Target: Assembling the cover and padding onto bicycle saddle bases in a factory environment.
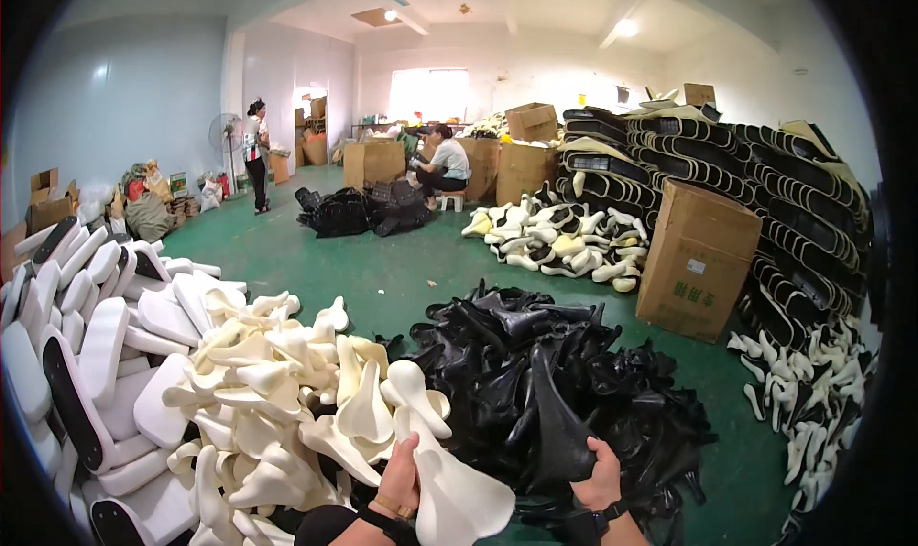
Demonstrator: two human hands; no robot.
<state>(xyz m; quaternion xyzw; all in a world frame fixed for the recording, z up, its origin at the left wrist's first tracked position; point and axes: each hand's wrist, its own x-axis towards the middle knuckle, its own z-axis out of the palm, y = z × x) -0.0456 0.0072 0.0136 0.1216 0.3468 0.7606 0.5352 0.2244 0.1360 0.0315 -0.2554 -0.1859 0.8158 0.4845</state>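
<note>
My left hand (400, 473) is closed on a cream foam bicycle saddle pad (459, 489), its wide end toward me and its narrow nose pointing away. In my right hand (601, 476) is a black saddle shell (557, 431), gripped at its wide end with the nose pointing away. The two pieces are apart, side by side. Left of the pad lies a heap of similar cream pads (258, 393). Under and beyond the held shell spreads a pile of black shells (478, 355).
White padded boards (100, 355) are heaped at far left. A tall carton (698, 259) stands at right before stacked black, cream-edged pieces (803, 202). More pads (564, 240) lie across the green floor (363, 293). One person (448, 163) sits farther back; another (256, 154) stands by a fan.
</note>
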